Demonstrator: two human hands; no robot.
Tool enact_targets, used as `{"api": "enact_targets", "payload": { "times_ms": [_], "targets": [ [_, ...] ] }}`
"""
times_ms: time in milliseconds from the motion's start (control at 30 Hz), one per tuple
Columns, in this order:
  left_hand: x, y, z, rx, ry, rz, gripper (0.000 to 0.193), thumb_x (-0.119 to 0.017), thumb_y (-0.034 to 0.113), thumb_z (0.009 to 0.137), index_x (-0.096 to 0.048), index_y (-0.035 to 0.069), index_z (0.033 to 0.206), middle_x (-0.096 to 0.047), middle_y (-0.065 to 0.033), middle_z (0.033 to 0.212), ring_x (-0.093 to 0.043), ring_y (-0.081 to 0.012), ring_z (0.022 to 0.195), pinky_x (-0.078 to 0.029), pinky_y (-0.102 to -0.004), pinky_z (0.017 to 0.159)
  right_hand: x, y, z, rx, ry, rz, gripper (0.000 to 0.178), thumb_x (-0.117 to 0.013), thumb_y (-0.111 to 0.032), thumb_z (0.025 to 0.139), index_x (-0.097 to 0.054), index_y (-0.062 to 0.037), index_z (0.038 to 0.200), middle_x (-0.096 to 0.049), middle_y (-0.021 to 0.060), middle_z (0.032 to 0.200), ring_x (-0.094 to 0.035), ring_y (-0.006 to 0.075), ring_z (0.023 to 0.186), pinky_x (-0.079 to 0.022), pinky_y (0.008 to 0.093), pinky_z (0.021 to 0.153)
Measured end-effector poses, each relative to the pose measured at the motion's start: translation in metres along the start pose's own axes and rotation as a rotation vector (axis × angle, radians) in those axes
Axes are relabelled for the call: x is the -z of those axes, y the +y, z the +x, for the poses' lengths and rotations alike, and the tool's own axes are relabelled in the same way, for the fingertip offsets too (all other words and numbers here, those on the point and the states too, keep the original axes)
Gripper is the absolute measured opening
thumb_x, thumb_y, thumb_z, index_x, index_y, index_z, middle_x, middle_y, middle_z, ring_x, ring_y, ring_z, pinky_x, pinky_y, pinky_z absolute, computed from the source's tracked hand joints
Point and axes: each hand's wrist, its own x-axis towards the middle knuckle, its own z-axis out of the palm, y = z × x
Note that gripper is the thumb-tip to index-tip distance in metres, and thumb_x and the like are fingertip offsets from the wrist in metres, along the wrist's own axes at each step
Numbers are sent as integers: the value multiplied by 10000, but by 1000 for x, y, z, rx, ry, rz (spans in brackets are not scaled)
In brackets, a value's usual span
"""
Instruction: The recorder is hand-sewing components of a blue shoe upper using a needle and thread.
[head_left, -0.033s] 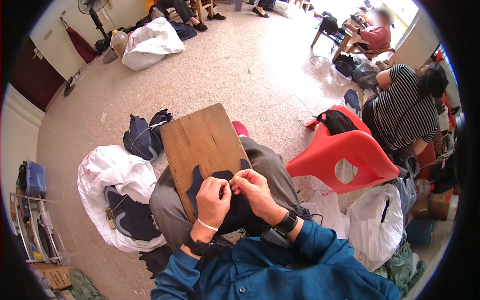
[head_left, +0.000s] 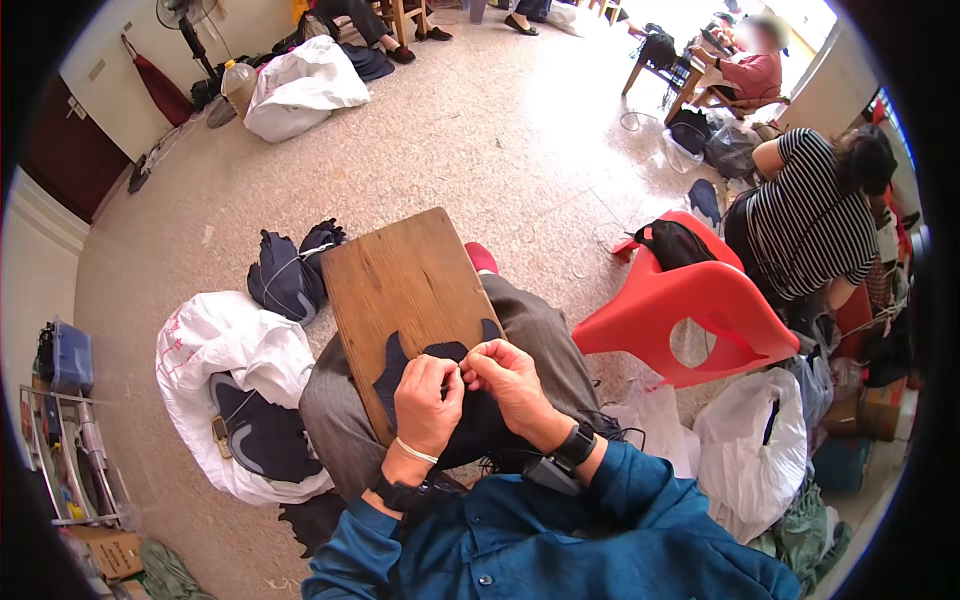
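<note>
My left hand (head_left: 428,405) and my right hand (head_left: 507,383) meet over the near end of a wooden board (head_left: 405,275) lying across my lap. Both are closed in a pinch, with fingertips almost touching. Whatever is between them is too small to make out. Beneath the hands, a dark navy cut piece of fabric (head_left: 389,372) with curved, pointed ends lies on the board. My fingers and wrists hide much of it, and it merges into dark material at my lap.
To the left are a white sack (head_left: 215,335) holding dark pieces and a tied dark bundle (head_left: 285,275). A red plastic chair (head_left: 640,305) with a black item stands right, near a white plastic bag (head_left: 750,450). A person in a striped top (head_left: 815,215) sits beyond.
</note>
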Motion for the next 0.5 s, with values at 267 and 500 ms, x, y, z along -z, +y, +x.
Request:
{"api": "enact_targets", "payload": {
  "times_ms": [267,500],
  "targets": [
    [1,-10,-9,386,-61,-427,83,-755,-2,866,-701,7,929,-694,-46,827,-638,-118,645,-509,-277,618,-4,1,-3,-16,-2,29,101,-683,-132,989,-650,-36,987,-698,38,912,-634,90,785,-521,236,728],
    [13,-2,-5,296,-115,-161,81,-746,32,918,-719,-21,974,-726,-14,841,-655,-55,757,-531,-215,712,0,-10,2,17,-13,-58,102,-689,-154,989,-672,-55,1003,-692,6,908,-622,69,798,-509,233,730]
  ]
}}
